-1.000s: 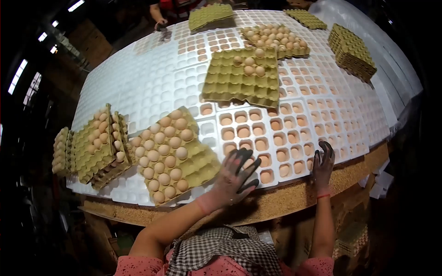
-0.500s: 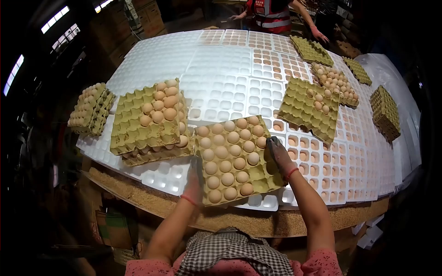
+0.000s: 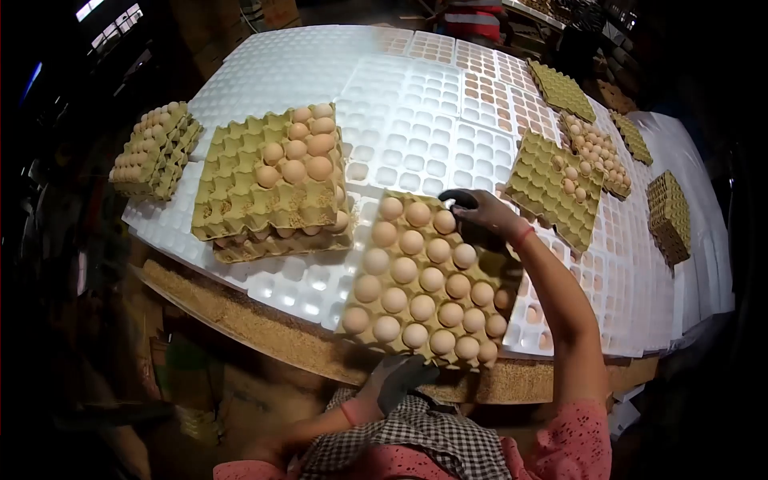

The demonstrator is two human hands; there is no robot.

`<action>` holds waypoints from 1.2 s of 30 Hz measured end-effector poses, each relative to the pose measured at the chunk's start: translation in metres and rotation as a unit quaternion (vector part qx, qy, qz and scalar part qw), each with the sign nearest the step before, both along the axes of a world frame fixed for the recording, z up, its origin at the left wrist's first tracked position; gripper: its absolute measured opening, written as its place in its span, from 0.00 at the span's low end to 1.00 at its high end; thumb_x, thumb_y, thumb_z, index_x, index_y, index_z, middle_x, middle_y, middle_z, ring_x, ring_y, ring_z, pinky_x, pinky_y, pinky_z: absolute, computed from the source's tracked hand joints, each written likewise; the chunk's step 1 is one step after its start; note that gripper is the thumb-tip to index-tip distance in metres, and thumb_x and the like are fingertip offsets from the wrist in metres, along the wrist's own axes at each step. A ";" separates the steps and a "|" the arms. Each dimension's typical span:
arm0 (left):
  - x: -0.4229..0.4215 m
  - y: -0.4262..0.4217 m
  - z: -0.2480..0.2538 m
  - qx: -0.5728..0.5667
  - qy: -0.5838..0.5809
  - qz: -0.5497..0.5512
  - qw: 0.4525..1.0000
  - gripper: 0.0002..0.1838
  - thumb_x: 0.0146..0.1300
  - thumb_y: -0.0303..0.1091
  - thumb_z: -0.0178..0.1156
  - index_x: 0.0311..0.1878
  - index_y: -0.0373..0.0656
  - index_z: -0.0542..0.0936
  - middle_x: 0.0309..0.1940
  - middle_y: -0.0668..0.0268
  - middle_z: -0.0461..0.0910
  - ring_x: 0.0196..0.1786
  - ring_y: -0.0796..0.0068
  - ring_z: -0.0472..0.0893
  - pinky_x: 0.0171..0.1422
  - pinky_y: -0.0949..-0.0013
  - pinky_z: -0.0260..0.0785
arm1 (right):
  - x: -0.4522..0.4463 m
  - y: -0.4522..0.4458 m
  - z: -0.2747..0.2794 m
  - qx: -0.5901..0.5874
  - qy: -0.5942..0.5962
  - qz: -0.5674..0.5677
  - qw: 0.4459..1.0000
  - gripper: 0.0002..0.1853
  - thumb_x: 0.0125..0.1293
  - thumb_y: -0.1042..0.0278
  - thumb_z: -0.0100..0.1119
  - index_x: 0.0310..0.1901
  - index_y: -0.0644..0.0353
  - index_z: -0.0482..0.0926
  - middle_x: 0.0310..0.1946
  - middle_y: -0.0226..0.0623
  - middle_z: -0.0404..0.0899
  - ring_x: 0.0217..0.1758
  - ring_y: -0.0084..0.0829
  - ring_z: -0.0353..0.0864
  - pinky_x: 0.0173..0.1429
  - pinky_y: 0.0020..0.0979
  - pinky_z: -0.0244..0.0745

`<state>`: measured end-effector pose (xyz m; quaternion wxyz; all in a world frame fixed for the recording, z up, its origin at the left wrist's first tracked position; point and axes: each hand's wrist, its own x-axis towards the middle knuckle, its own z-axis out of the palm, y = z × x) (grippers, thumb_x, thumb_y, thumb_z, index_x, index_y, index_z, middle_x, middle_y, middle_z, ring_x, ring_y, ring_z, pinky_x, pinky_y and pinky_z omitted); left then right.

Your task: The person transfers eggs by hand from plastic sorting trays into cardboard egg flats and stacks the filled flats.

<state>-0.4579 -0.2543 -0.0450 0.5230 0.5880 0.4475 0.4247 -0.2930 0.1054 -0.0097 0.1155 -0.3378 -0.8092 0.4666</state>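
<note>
A pulp egg tray (image 3: 498, 268) bearing many pale brown eggs (image 3: 432, 279) lies at an angle in front of me, over the table's near edge. My right hand (image 3: 484, 214), in a dark-palmed glove, grips its far edge near the far right corner, fingers curled over the rim. My left hand (image 3: 398, 382), also gloved, presses against the near edge with its fingers partly under the rim. To the left stands a stack of egg trays (image 3: 240, 172); its top tray holds eggs on the right side only.
White moulded trays (image 3: 416, 148) cover the table; many on the right hold eggs. A part-filled pulp tray (image 3: 552, 192) lies right, with another egg-filled tray (image 3: 596, 152) behind. More stacks stand far left (image 3: 156, 152) and far right (image 3: 669, 216). A person in a red vest (image 3: 472, 20) stands opposite.
The egg tray in my hands has turned and come nearer. My left hand has moved from its left side to the near edge, my right to the far edge. The view has shifted.
</note>
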 end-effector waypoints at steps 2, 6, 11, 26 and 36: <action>-0.012 0.006 0.002 0.048 0.150 -0.059 0.986 0.19 0.68 0.30 0.58 0.62 0.38 0.73 0.59 0.61 0.75 0.64 0.65 0.72 0.67 0.58 0.68 | -0.023 -0.010 0.014 0.060 -0.077 -0.010 0.995 0.21 0.66 0.60 0.60 0.59 0.55 0.78 0.51 0.45 0.83 0.50 0.40 0.83 0.57 0.38 0.75; -0.034 0.016 0.034 -0.311 -0.141 -0.108 0.934 0.19 0.68 0.31 0.58 0.61 0.40 0.75 0.58 0.59 0.76 0.62 0.65 0.75 0.66 0.63 0.69 | 0.015 -0.067 0.039 0.276 0.007 -0.105 0.956 0.20 0.66 0.56 0.61 0.57 0.51 0.79 0.46 0.42 0.82 0.45 0.40 0.85 0.52 0.40 0.79; -0.016 0.049 0.055 0.079 0.292 0.003 0.953 0.29 0.60 0.38 0.66 0.64 0.41 0.72 0.55 0.55 0.76 0.58 0.58 0.75 0.63 0.59 0.68 | 0.055 -0.212 0.029 0.264 -0.130 0.068 0.953 0.24 0.60 0.50 0.67 0.56 0.47 0.77 0.50 0.39 0.77 0.46 0.39 0.80 0.47 0.42 0.77; -0.031 0.142 0.050 -0.089 0.131 0.023 0.987 0.10 0.64 0.33 0.62 0.43 0.38 0.79 0.40 0.61 0.78 0.38 0.68 0.81 0.45 0.68 0.74 | 0.025 -0.185 -0.032 0.398 -0.305 0.035 0.865 0.14 0.61 0.59 0.60 0.42 0.60 0.77 0.47 0.42 0.76 0.31 0.35 0.81 0.35 0.38 0.79; 0.009 0.156 0.031 0.245 0.597 -0.188 0.740 0.25 0.59 0.50 0.62 0.54 0.44 0.77 0.45 0.54 0.78 0.47 0.56 0.80 0.51 0.56 0.73 | 0.025 -0.140 -0.005 0.356 -0.429 0.023 0.830 0.13 0.60 0.54 0.63 0.43 0.49 0.82 0.56 0.46 0.71 0.42 0.38 0.82 0.39 0.34 0.82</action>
